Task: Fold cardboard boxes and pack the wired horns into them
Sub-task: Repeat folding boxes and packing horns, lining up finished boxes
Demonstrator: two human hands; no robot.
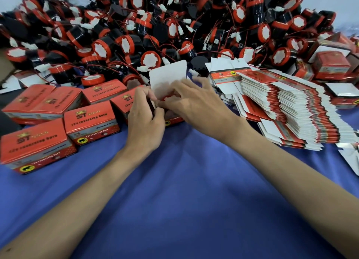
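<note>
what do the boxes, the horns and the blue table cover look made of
Boxes: thin card, glossy red print; the flat blanks show white undersides. Horns: probably moulded plastic, shiny black bodies with red rims. Table cover: seemingly fabric, matte blue, with soft folds.

Looks to me like a small packing workshop, a hand-assembly bench kind of setup. On my feed there's a huge loose heap of black-and-red wired horns (174, 25) across the back and a fanned stack of flat carton blanks (291, 107) on the right. Finished red boxes (91, 120) printed "12V reversing horn" sit on the left, and one open box (168, 78) has its flap up, all on a blue cloth (184, 181).
</note>
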